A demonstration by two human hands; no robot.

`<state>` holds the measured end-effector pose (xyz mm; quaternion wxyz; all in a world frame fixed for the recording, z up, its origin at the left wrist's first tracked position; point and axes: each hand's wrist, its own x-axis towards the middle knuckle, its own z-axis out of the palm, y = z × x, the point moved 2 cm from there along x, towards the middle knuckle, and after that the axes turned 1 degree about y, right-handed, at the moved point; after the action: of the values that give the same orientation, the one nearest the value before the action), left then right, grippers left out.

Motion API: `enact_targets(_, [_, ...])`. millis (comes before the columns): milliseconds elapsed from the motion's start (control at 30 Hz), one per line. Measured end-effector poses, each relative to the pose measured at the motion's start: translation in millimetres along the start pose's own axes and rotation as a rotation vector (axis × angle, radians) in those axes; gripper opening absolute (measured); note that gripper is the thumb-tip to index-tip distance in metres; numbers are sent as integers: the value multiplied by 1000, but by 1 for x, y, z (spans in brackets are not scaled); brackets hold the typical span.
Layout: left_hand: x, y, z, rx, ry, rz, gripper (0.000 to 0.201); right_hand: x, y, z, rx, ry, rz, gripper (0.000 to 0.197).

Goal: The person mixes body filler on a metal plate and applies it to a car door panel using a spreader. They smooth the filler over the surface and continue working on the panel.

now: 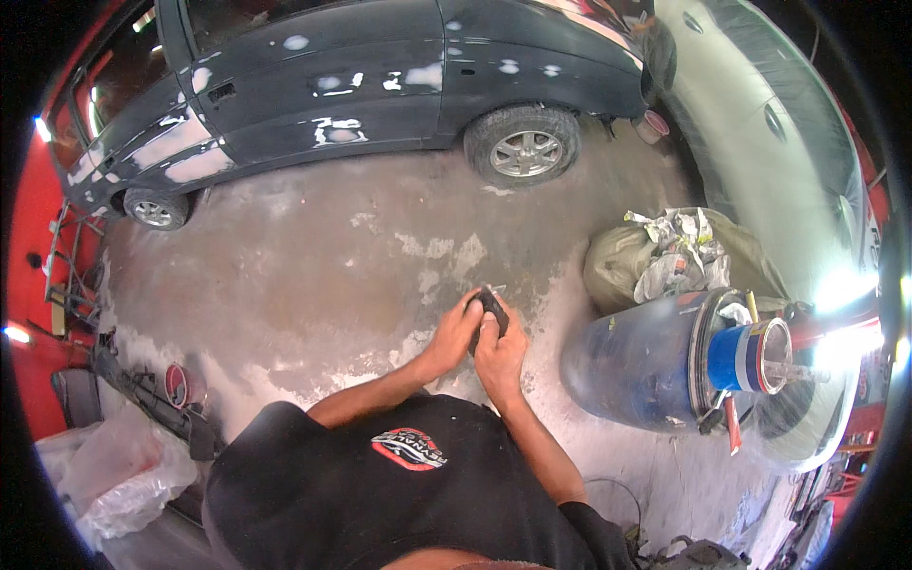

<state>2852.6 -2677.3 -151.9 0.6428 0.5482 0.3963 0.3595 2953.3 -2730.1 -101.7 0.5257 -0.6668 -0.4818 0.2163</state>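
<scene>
We hold a small dark block (pixel 491 310) up in front of our chest, above the concrete floor (pixel 313 266). Our left hand (pixel 463 328) and right hand (pixel 498 350) both close their fingers around it, probably to steady it. A blue drum (pixel 641 366) carrying a paint can (pixel 750 356) stands near right; the patched dark car (pixel 380 85) sits far.
</scene>
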Motion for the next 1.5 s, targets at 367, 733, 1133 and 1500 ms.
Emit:
enact_targets(367, [-52, -21, 106, 431, 319, 220, 54, 27, 69, -76, 106, -260, 203, 40])
enact_targets(733, [-59, 13, 92, -353, 798, 100, 25, 1, 12, -118, 247, -548, -577, 44])
enact_targets(1133, [-70, 21, 92, -127, 411, 118, 59, -13, 4, -98, 118, -485, -382, 37])
enact_targets(1500, [-105, 37, 101, 143, 190, 176, 41, 34, 17, -108, 216, -172, -139, 28])
